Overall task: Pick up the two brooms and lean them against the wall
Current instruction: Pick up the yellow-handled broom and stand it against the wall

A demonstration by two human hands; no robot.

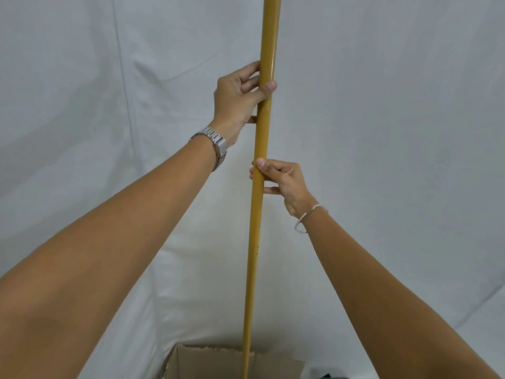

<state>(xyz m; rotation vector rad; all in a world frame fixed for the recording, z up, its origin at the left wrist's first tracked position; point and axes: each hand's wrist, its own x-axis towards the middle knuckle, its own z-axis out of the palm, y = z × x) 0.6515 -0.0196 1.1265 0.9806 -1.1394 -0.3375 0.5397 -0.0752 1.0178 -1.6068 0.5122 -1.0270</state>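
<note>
A long yellow broom handle stands nearly upright in the middle of the head view, running from the top edge down to the bottom edge. My left hand grips it higher up, thumb across the front. My right hand holds it lower down, fingers wrapped around the pole. The broom's head is out of view below. A second broom is not in view. A white cloth-covered wall hangs right behind the handle.
An open cardboard box sits at the bottom centre, and the handle's lower part passes in front of or into it. Something dark shows at the bottom edge, right of the box.
</note>
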